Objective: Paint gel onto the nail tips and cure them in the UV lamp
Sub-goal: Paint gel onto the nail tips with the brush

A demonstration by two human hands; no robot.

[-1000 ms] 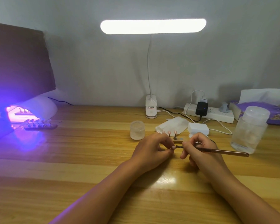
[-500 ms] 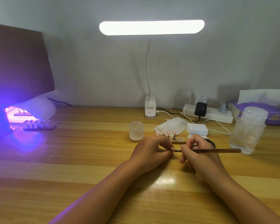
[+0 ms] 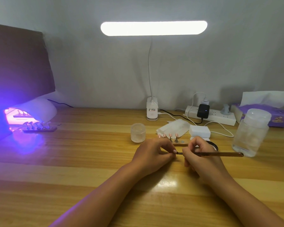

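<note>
Nail tip (image 3: 175, 151) is pinched in the left hand (image 3: 152, 155), near the middle of the table (image 3: 88, 161). The right hand (image 3: 199, 157) grips the brush (image 3: 220, 154), its end right at the tip. Slow, light strokes with the 2 hands resting down should work best.

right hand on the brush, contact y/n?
Touching. In the head view, the right hand fingers pinch the brush near its front end.
</note>
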